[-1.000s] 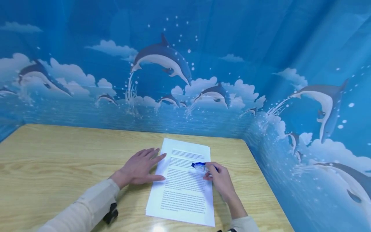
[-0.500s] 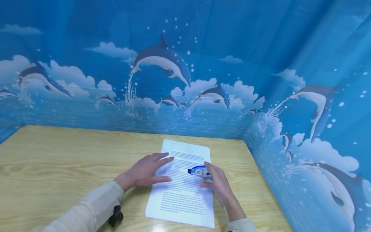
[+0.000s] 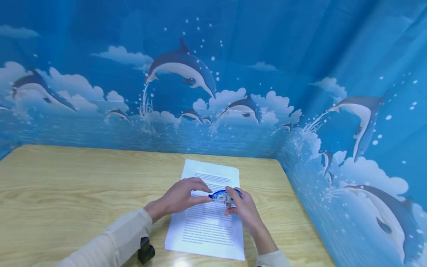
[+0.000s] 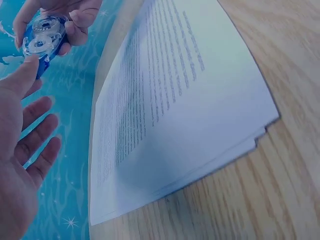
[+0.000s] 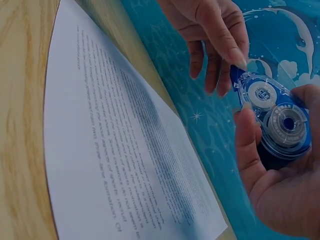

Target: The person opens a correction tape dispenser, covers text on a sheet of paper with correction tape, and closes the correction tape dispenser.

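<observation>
A blue, see-through correction tape (image 3: 220,197) is held above the printed sheets (image 3: 208,237), its white reels visible through the case. My right hand (image 3: 247,213) grips its wide end between thumb and fingers. From the other side, my left hand (image 3: 181,194) pinches the dark blue tip with thumb and forefinger. The right wrist view shows the left thumb on that tip of the correction tape (image 5: 265,95), while the other left fingers hang loose. In the left wrist view the correction tape (image 4: 44,42) lies between both hands, apart from the paper.
The paper stack lies on a wooden table (image 3: 83,181), its lower sheets slightly uneven. A blue curtain (image 3: 133,29) printed with dolphins stands behind the table and along its right side. A black device (image 3: 146,251) sits at the left cuff.
My left hand has left the paper's left edge and moved right, and now pinches the correction tape's tip. The right hand has turned the correction tape and shifted slightly left.
</observation>
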Demonstrator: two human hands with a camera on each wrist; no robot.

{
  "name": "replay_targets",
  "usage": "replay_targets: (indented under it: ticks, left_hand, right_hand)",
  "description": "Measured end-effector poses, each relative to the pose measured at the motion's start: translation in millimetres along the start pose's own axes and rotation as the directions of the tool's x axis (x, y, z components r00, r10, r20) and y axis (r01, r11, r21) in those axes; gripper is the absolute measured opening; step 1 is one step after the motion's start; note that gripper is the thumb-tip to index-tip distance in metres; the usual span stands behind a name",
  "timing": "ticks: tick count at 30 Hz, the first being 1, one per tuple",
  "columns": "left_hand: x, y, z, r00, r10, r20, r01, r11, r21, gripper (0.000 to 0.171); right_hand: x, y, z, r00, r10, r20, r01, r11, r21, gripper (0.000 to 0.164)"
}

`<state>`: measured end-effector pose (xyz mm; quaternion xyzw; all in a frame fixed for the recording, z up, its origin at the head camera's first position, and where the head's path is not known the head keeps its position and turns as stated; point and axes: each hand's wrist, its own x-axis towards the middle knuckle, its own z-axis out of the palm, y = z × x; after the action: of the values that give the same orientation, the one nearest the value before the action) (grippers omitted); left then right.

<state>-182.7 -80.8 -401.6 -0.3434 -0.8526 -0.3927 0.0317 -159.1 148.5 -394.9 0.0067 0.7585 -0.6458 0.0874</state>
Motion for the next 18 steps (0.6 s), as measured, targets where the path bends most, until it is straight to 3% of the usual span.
replay_targets:
  ticks: [4, 10, 18]
  left_hand:
    - [0.7, -1.9, 0.6, 1.0, 0.005, -0.002, -0.005, 0.998, -0.069, 0.014]
    - [0.6, -5.2, 4.6, 0.998, -0.06, 0.024, 0.063, 0.982, -0.179, 0.012]
    - [5.5, -3.0, 17.3, 0.987, -0.16, 0.0, 0.15, 0.923, -0.354, 0.013]
  right_hand:
    - [0, -2, 1, 1.0, -0.01, -0.001, 0.01, 1.0, 0.006, 0.039]
    - [-1, -4, 3, 1.0, -0.02, -0.001, 0.02, 0.999, 0.043, 0.04]
    - [-2, -5, 13, 0.999, -0.023, -0.027, 0.028, 0.978, 0.209, 0.034]
